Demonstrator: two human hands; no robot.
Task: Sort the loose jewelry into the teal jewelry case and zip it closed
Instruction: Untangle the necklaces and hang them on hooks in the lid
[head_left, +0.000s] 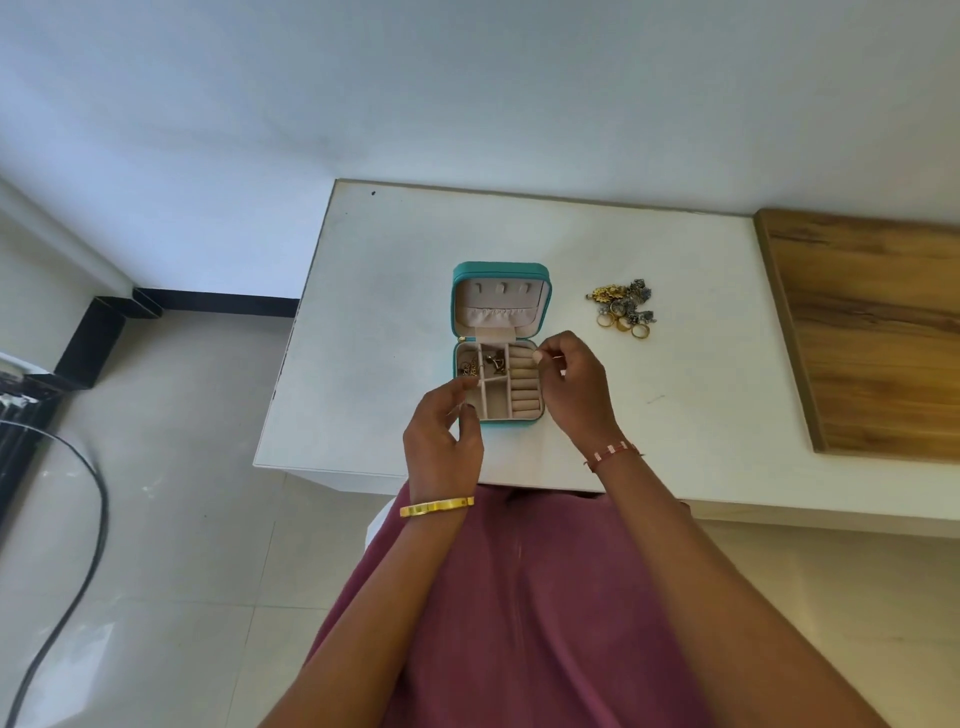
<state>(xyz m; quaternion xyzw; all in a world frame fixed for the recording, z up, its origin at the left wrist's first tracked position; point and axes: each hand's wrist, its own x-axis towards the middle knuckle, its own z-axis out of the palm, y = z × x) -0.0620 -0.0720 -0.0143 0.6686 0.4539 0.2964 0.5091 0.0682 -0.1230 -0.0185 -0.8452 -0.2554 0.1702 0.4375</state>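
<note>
While 2 hands hover, left hand (441, 436) curled, right hand (574, 384) pinching over teal case (498, 270)

One teal case (500, 270), one jewelry pile (623, 307), two hands (441, 441), one table (701, 415).
</note>
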